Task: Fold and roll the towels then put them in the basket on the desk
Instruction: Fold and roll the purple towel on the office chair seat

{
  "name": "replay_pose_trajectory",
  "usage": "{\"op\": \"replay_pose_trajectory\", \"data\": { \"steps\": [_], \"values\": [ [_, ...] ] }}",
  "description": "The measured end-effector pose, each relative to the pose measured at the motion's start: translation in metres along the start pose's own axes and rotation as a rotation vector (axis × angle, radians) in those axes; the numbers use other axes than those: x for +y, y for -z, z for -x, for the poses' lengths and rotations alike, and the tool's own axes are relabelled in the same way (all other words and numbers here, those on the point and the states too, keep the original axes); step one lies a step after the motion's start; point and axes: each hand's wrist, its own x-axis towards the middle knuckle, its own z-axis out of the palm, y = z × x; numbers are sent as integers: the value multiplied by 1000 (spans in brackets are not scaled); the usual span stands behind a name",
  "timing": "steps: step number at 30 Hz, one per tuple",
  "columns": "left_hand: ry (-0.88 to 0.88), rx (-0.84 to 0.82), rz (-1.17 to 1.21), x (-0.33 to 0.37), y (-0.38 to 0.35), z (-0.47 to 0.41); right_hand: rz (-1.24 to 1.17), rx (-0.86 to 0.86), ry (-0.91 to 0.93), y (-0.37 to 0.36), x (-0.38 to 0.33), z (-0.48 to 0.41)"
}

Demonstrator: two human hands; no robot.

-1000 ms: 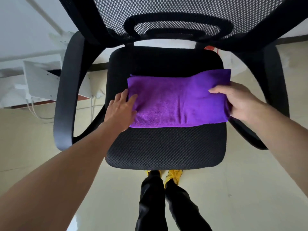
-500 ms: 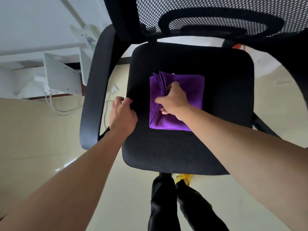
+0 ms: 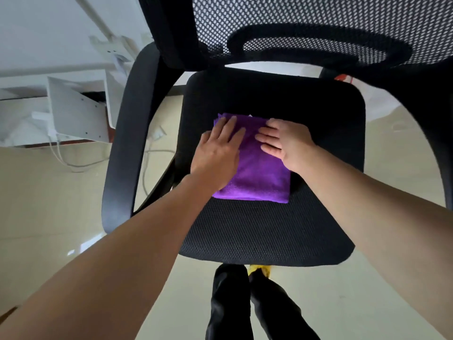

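A purple towel [image 3: 259, 179], folded into a small rectangle, lies flat on the black mesh seat of an office chair [image 3: 257, 231]. My left hand [image 3: 218, 153] presses flat on the towel's left half, fingers straight and pointing away from me. On the towel's far right part lies my right hand [image 3: 285, 141], fingers straight and pointing left. Both hands cover the towel's far end. No basket or desk top is in view.
The chair's black armrests [image 3: 125, 143] curve up on both sides and its mesh backrest [image 3: 306, 28] rises behind the seat. White desk parts and cables [image 3: 73, 114] stand at the left on a pale floor. My legs in dark trousers [image 3: 245, 303] stand below the seat's front edge.
The towel went from a wide strip to a small folded rectangle. My left hand moved from the seat's left edge onto the towel; my right hand opened flat and shifted to the towel's right side.
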Motion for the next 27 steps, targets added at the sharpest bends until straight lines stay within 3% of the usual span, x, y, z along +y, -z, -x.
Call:
{"op": "replay_pose_trajectory", "data": {
  "steps": [2,5,8,12,18,22,27],
  "values": [
    [40,-155,-5,-11,-5,-3,-116,45,-1,10,-4,-7],
    [32,-208,-46,-15,-7,-1,-126,171,116,23,-4,-6],
    [63,-167,-91,-6,-7,7,-75,164,193,16,13,15],
    [133,-146,-69,1,-18,25,41,40,15,24,74,46],
    [166,-132,-54,2,-25,30,194,243,16,88,122,46],
    [371,-27,105,18,-18,37,349,336,196,93,110,35],
    [781,59,550,38,-17,53,567,150,180,58,90,23]
  ]
}}
